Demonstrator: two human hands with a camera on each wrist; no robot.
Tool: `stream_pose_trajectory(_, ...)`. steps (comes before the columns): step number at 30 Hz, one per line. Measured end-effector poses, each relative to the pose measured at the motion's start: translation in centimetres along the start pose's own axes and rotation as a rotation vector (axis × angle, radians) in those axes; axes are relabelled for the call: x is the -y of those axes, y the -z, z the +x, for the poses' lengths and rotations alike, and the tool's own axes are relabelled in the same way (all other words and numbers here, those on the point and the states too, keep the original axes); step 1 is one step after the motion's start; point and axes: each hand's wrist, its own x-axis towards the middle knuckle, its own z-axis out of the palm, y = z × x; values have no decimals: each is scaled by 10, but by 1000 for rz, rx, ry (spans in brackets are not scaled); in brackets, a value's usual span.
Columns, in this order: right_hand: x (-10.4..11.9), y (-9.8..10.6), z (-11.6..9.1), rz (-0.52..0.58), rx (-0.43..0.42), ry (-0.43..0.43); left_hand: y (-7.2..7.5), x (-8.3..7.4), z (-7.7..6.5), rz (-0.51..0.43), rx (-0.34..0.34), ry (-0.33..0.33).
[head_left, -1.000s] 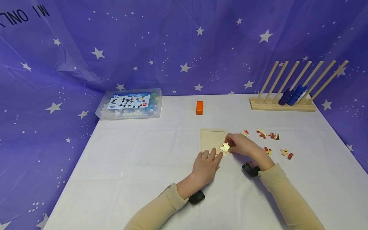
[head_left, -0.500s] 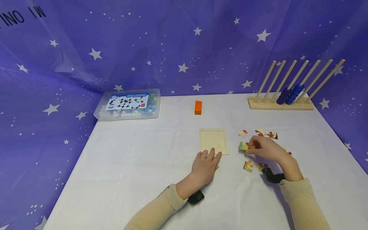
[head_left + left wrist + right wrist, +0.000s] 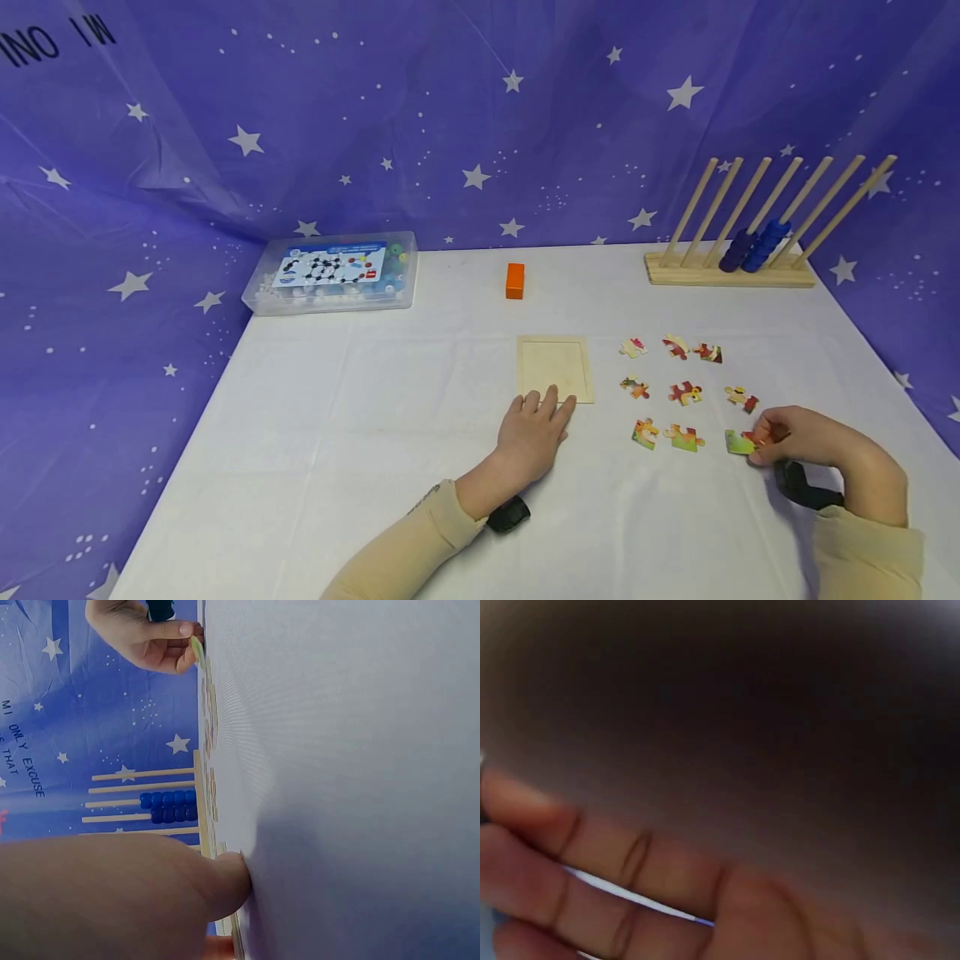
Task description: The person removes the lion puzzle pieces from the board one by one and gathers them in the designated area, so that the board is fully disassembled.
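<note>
My left hand (image 3: 531,433) lies with its fingers outstretched and fingertips on the front edge of a square wooden puzzle tray (image 3: 587,371). Bare wood shows inside the tray's raised border. Off to the right, my right hand (image 3: 806,437) pinches a green and red jigsaw piece (image 3: 740,442) between thumb and fingers, low over the tablecloth. In the left wrist view the held piece (image 3: 198,649) looks tilted. The other jigsaw pieces (image 3: 686,393) lie spread in rough rows between tray and right hand. In the right wrist view, the curled fingers (image 3: 600,844) and a dark blur hide the piece.
An orange block (image 3: 515,282) stands behind the tray. At the back left sits a clear plastic case (image 3: 330,271) of molecule model parts. A wooden peg stand (image 3: 731,275) with blue beads is at the back right, before a starry purple cloth (image 3: 420,125).
My right hand has carried the jigsaw piece from over the tray, past the other pieces, to the right and nearer the front. My left hand has stayed at the tray's edge.
</note>
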Motion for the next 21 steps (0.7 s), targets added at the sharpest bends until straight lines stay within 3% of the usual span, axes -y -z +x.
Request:
stream_pose_trajectory(15,-8,-2,0,-4,-20,-46,-1,-2,1,11,-20,-8)
stream_pose_trajectory(21,4,-4,-1,-51,-82,-62,1,-1,0,0,22,-13)
